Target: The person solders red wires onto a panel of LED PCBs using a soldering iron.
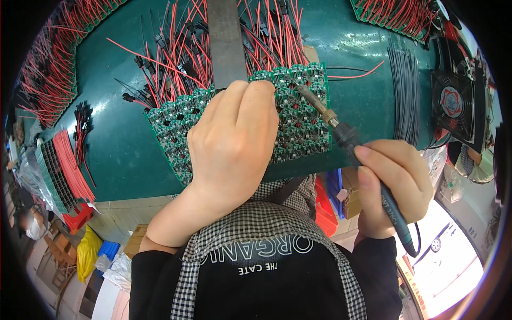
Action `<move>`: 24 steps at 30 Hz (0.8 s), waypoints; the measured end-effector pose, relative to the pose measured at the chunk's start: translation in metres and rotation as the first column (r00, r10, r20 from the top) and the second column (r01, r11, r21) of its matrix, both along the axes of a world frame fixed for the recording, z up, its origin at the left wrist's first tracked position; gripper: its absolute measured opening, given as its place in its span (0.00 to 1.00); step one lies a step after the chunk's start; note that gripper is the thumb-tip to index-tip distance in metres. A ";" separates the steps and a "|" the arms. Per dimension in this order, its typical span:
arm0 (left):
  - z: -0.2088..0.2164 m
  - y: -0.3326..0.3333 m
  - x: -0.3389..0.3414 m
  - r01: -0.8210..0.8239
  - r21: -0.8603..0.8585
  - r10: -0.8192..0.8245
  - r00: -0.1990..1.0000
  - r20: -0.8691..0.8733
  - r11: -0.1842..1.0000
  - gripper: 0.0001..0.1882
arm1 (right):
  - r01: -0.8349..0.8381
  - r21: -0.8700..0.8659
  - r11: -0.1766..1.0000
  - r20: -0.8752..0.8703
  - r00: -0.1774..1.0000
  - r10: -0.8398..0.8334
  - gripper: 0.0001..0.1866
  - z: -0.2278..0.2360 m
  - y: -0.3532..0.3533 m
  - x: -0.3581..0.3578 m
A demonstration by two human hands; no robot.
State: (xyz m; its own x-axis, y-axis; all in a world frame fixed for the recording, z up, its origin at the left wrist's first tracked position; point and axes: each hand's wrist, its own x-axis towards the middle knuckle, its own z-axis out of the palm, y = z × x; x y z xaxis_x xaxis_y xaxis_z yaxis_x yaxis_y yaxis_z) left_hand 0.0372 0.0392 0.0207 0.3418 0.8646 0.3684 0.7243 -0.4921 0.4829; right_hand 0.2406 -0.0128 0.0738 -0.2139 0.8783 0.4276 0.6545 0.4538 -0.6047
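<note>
A panel of small green circuit boards (306,141) lies on the green mat, its rows close together. My left hand (232,133) rests over the middle of the panel with its fingers curled; what they hold, if anything, is hidden beneath them. A flat metal bar (226,45) reaches from the far edge to the knuckles of that hand. My right hand (397,178) grips a soldering iron (346,136) like a pen. The iron's tip is over the panel's upper right rows; whether it touches cannot be made out. Red and black wires (277,37) with black connectors stretch beyond the panel.
Black wires (404,93) lie in a bundle on the right, beside a black fan (452,104). More wired panels (58,58) stand at the far left and far right. Red wires (73,160) lie by the mat's left edge. A red-and-black wire pair (354,76) sticks out right of the panel.
</note>
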 end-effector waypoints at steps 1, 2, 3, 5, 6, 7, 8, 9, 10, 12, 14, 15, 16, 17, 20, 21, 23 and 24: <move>0.000 0.000 0.001 0.000 -0.003 0.000 1.000 0.011 1.000 0.08 | -0.004 0.019 1.000 0.014 1.000 0.004 0.13 0.000 -0.001 -0.003; -0.001 0.000 0.001 -0.001 -0.005 0.001 1.000 0.023 1.000 0.08 | -0.005 0.027 1.000 0.024 1.000 0.004 0.13 -0.001 -0.002 -0.005; -0.001 0.000 0.002 -0.001 -0.008 0.002 1.000 0.025 1.000 0.08 | -0.018 0.053 0.998 0.043 0.999 0.016 0.13 -0.002 -0.003 -0.007; -0.001 0.000 0.002 -0.003 -0.014 0.003 1.000 0.027 1.000 0.08 | -0.035 0.090 0.995 0.101 0.995 0.026 0.13 -0.004 -0.005 -0.011; -0.001 0.000 0.002 0.001 -0.013 0.000 1.000 0.023 1.000 0.08 | -0.049 0.126 0.991 0.133 0.991 0.032 0.13 -0.005 -0.005 -0.012; -0.001 0.000 0.002 0.005 -0.013 -0.004 1.000 0.019 1.000 0.08 | -0.051 0.141 0.989 0.126 0.991 0.033 0.14 -0.007 -0.003 -0.010; -0.001 0.000 0.001 0.009 -0.012 -0.009 1.000 0.016 1.000 0.08 | -0.061 0.145 0.988 0.116 0.992 0.045 0.13 -0.008 -0.002 -0.009; -0.001 0.000 0.001 0.010 -0.009 -0.010 1.000 0.017 1.000 0.08 | -0.072 0.149 0.986 0.106 0.993 0.057 0.12 -0.008 -0.001 -0.007; -0.001 0.000 0.001 0.011 -0.006 -0.010 1.000 0.018 1.000 0.08 | -0.079 0.139 0.987 0.097 0.993 0.066 0.11 -0.008 -0.001 -0.005; -0.002 0.001 0.002 0.007 0.002 -0.007 1.000 0.021 1.000 0.09 | -0.013 0.126 0.992 0.023 1.000 0.010 0.10 -0.002 -0.005 -0.002; -0.002 0.001 0.002 -0.004 0.008 0.004 1.000 0.023 1.000 0.09 | 0.033 0.107 0.994 -0.025 0.999 -0.030 0.11 -0.001 -0.007 0.000; -0.003 0.001 0.002 -0.006 0.011 0.006 1.000 0.020 1.000 0.09 | 0.046 0.104 0.994 -0.036 0.998 -0.042 0.11 -0.002 -0.006 0.002; -0.003 0.001 0.002 -0.007 0.013 0.006 1.000 0.019 1.000 0.09 | 0.068 0.084 0.994 -0.047 0.997 -0.064 0.12 -0.001 -0.006 0.003; -0.004 0.001 0.002 -0.007 0.015 0.007 1.000 0.018 1.000 0.09 | 0.083 0.048 0.995 -0.074 0.994 -0.079 0.12 -0.002 -0.006 0.003; -0.005 0.002 0.003 -0.007 0.026 0.006 1.000 0.020 1.000 0.09 | 0.099 -0.030 0.995 -0.103 0.990 -0.102 0.13 -0.002 -0.006 0.004; -0.005 0.002 0.003 -0.005 0.028 0.005 1.000 0.012 1.000 0.10 | 0.107 -0.050 0.993 -0.109 0.988 -0.112 0.13 -0.002 -0.005 0.004; -0.006 0.002 0.003 -0.005 0.031 0.005 1.000 -0.002 0.999 0.10 | 0.116 -0.063 0.991 -0.095 0.988 -0.121 0.13 -0.002 -0.004 0.003; -0.006 0.002 0.003 -0.003 0.039 0.003 1.000 0.004 0.999 0.10 | 0.119 -0.069 0.990 -0.090 0.988 -0.125 0.13 -0.002 -0.004 0.003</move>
State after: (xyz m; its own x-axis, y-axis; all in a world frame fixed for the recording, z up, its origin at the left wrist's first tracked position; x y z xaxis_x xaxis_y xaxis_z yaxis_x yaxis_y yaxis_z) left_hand 0.0401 0.0412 0.0145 0.3376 0.8505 0.4032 0.7242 -0.5084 0.4659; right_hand 0.2433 -0.0167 0.0723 -0.0649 0.9215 0.3830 0.6419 0.3324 -0.6910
